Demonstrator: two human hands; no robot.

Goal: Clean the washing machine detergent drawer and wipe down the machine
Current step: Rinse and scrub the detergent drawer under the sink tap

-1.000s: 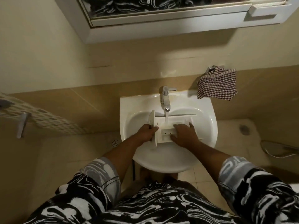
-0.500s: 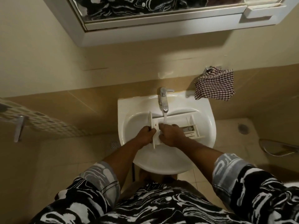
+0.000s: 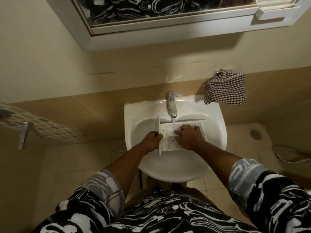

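Lying across the bowl of the sink (image 3: 133,113), the white drawer (image 3: 170,143) sits under the tap (image 3: 172,105), with its front panel standing on edge at its left end. The left hand (image 3: 151,140) grips that panel, fingers curled round its near edge. The right hand (image 3: 188,135) lies on the drawer's compartments, its fingers fairly straight and pressed down into the far one, clasping nothing. A thin stream of water (image 3: 173,121) falls from the tap onto the drawer just beyond the right fingertips. Both forearms are bare, with black-and-white patterned sleeves (image 3: 101,187) rolled above the elbows. A checked cloth (image 3: 225,89) hangs on the wall just right of the sink's back corner. Above, a white cabinet (image 3: 168,39) carries a mirror. On the tiled floor a round drain (image 3: 120,151) lies left of the sink and a metal hose (image 3: 286,158) lies well off to the right. A metal bar (image 3: 23,133) shows at the far left.
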